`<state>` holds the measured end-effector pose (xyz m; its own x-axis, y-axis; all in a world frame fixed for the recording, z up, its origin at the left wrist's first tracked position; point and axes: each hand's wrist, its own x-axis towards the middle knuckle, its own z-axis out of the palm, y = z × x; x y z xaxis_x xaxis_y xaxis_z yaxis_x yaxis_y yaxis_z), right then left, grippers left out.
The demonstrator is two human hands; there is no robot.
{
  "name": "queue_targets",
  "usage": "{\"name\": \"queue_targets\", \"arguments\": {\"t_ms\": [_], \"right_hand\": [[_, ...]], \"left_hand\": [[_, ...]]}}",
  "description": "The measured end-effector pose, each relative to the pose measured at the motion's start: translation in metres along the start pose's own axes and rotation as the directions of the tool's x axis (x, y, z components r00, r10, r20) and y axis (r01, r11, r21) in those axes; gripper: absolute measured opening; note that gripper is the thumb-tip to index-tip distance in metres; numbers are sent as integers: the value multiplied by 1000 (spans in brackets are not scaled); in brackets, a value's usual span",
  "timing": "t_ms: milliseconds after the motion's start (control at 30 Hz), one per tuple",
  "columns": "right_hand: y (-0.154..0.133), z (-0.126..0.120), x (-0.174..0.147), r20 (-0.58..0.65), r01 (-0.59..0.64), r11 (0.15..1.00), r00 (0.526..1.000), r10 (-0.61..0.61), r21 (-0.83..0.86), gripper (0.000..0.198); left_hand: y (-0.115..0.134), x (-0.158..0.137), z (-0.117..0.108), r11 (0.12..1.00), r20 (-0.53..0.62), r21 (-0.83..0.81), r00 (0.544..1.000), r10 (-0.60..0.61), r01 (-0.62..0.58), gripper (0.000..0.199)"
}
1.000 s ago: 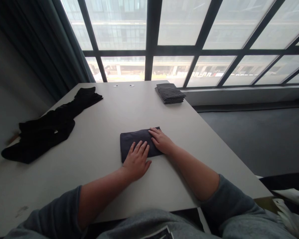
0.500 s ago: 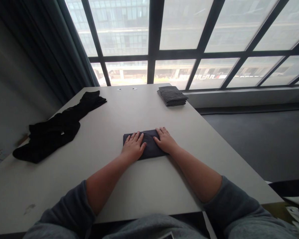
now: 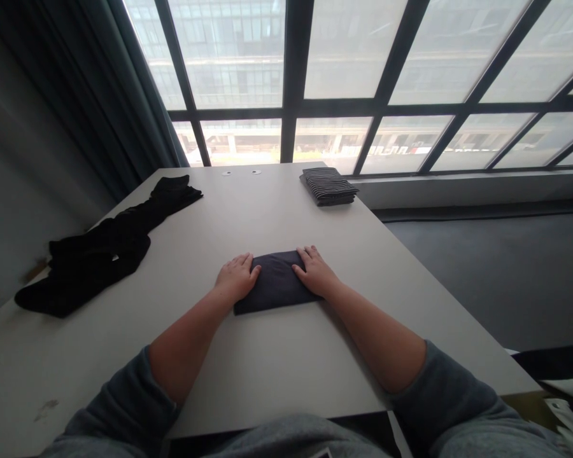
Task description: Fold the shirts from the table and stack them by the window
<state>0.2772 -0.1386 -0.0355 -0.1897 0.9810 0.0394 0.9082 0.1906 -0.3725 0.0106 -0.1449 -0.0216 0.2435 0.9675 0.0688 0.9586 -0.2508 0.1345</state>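
A dark grey-blue garment (image 3: pixel 277 284), folded into a flat rectangle, lies on the white table (image 3: pixel 210 375) in front of me. My left hand (image 3: pixel 235 277) rests at its left edge, fingers stretched forward and thumb on the cloth. On the right edge lies my right hand (image 3: pixel 315 273), palm down, with the thumb apart from the fingers. Both hands are open, and neither grips the cloth. Part of each side edge is hidden under the hands.
A folded stack of striped and dark cloth (image 3: pixel 328 187) sits at the table's far right edge. Along the left side sprawls a loose black garment (image 3: pixel 109 251). Behind the table are large windows (image 3: pixel 334 140) and a dark curtain (image 3: pixel 100 83).
My left hand has slid leftward from the top of the folded garment to its left edge, uncovering more cloth. The right hand has stayed nearly still.
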Motion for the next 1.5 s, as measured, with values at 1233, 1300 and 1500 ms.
{"name": "queue_targets", "arguments": {"t_ms": [1233,1300,1500], "right_hand": [[6,-14,9,-179,108,949,982,-56,297,39],[9,-14,8,-195,139,906,979,-65,399,43],[12,-17,7,-149,91,814,989,-6,574,45]], "left_hand": [[23,37,-16,961,181,-205,957,225,-187,35],[23,37,-16,954,186,-222,952,243,-201,35],[27,32,-19,938,155,-254,948,279,-234,32]]}}
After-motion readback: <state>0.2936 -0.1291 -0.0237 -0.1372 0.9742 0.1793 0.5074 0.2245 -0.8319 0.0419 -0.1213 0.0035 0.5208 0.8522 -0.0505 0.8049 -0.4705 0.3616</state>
